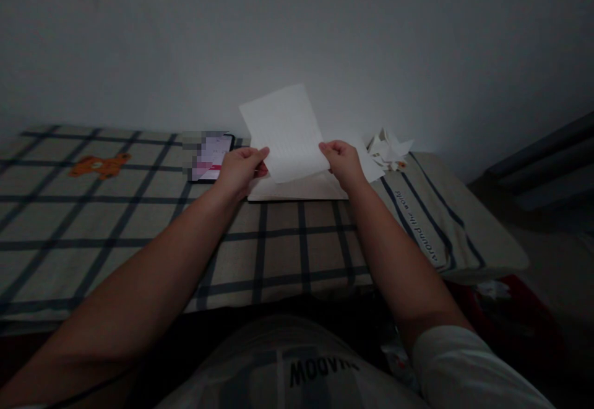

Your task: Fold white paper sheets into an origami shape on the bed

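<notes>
A dim room, bare grey wall; a plaid bed (116, 223) printed "around the world". Above a notebook (297, 189), left hand (239, 171) and right hand (343, 161) each pinch the paper (288, 130). A phone (211, 156) lies nearby.

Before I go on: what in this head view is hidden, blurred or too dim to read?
- Phone screen: blurred out, unreadable.
- Sheet, held by left hand and right hand: any faint lines or writing too dim to tell.
- Pad under the sheet: mostly covered by sheet and hands.
- Paper scraps: too small and dim to tell their shapes.
- Red thing on the floor: hidden partly by the bed edge.
</notes>
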Tool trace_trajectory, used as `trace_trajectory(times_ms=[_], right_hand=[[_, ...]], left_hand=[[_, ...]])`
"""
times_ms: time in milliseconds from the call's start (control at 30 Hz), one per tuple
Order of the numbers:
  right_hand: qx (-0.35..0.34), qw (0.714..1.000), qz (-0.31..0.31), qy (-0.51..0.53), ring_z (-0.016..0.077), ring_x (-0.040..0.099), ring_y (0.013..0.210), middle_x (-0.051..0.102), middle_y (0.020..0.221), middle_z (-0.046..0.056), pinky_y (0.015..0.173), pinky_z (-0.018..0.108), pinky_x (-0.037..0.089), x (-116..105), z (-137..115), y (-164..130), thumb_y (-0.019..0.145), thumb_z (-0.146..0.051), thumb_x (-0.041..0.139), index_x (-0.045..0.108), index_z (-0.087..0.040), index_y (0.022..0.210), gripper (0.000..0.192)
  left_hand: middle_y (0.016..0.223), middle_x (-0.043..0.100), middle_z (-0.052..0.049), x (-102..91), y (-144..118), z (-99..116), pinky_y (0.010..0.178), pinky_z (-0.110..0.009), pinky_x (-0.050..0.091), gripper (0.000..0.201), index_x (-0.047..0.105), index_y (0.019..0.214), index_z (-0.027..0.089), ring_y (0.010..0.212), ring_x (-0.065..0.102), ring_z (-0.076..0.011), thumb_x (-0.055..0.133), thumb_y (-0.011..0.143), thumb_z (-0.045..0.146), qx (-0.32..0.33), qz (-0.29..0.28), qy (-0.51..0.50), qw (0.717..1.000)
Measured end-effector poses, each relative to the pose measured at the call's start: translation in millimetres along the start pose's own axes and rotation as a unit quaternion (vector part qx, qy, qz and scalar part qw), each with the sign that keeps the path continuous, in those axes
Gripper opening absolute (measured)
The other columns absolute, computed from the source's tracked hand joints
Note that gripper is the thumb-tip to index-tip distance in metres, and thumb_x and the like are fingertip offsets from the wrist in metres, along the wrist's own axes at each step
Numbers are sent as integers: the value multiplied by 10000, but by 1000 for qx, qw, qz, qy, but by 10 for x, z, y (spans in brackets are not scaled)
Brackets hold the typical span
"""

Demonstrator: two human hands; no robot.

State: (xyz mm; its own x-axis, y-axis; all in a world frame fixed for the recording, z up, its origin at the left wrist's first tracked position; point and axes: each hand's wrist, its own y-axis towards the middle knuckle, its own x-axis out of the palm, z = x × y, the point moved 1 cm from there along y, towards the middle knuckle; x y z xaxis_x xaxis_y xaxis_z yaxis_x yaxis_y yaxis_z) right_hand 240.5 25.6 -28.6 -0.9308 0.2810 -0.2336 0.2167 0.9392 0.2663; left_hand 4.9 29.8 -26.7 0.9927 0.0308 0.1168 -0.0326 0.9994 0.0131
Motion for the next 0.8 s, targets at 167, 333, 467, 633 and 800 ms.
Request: trace_trajectory(times_ms=[167,333,467,633,800], right_hand=[[3,1000,-15,5,95,415,530,479,588,-20,458,236,333,-19,14,-6,842,-419,642,570,-192,692,282],[42,991,-104,77,108,511,598,583,696,18,486,236,426,-6,11,-33,784,-489,693,603,-191,721,317],[49,989,-113,83,110,530,634,604,730,27,499,230,445,5,30,-38,752,-468,722,604,-186,706,309],[33,994,-89,61,106,512,611,563,666,7,500,232,455,18,43,-31,749,-473,713,583,-188,662,324],[36,992,-94,76,114,539,637,599,706,19,504,234,465,34,22,-38,726,-480,736,604,-188,690,322]], left_hand=[[501,547,19,8,-33,22,457,-175,410,283,563,548,158,436,483,-65,697,784,239,32,6,34,999],[516,545,23,10,-52,31,485,-173,429,297,548,543,171,461,479,-64,698,784,255,65,25,35,997],[519,545,21,17,-74,54,494,-176,439,293,554,540,170,470,486,-67,697,788,231,76,30,37,996],[525,549,17,11,-36,10,477,-179,435,286,566,545,167,470,493,-72,703,786,240,74,16,23,997],[518,536,24,-17,39,-65,462,-172,423,284,556,544,168,459,480,-66,702,779,233,59,10,-5,998]])
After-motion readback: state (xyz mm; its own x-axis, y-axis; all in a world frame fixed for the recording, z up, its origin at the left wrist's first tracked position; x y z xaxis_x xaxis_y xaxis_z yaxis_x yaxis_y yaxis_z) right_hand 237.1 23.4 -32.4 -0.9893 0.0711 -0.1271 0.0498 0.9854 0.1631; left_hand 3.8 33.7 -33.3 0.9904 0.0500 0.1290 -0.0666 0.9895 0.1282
